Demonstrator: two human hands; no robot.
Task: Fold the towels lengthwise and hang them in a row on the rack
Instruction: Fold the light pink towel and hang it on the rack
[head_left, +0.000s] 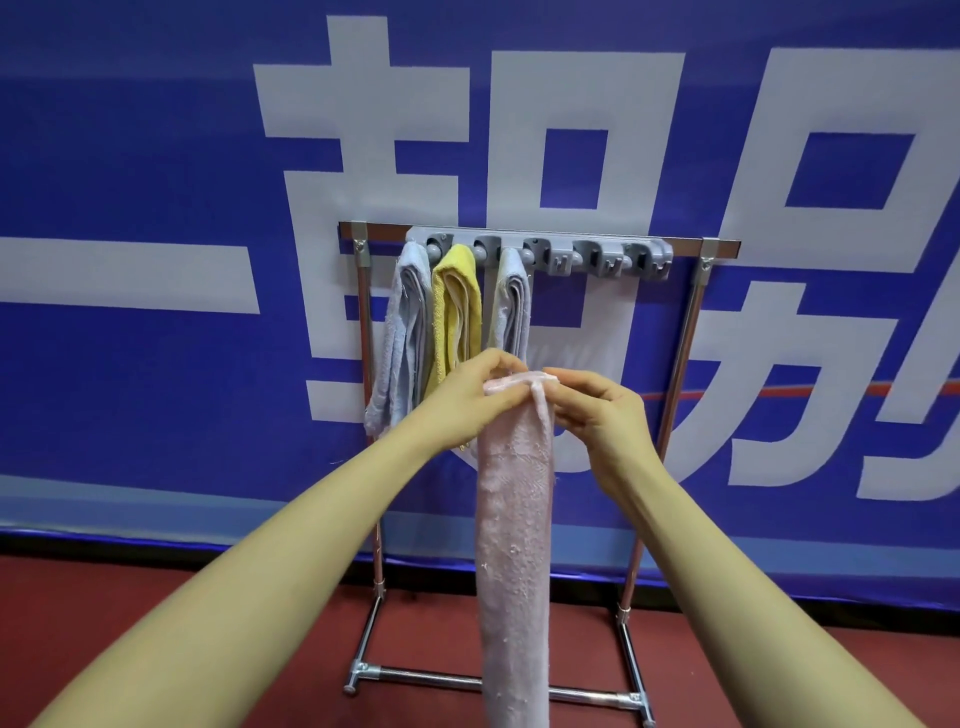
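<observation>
Head view, the only one. Pink towel folded into a long narrow strip, hanging straight down in front of the rack, top edge pinched between both hands. Left hand gripping the top left corner, fingers curled round the cloth; right hand pinching the top right, a small fold of fabric standing up between the two. Grip narrow on both sides, holding towel and nothing else.

On the grey clip bar, three already up: pale blue towel at the left, yellow towel beside it, grey-blue towel next. Clips further right look free, though hard to make out at this range.

Soft, limp, light by the look of it; no stiffness at all, so likely to slump or unfold if let go at one corner. Best taken at the top edge or the fold midpoint, then fed into the next free clip, right of the grey-blue one.
</observation>
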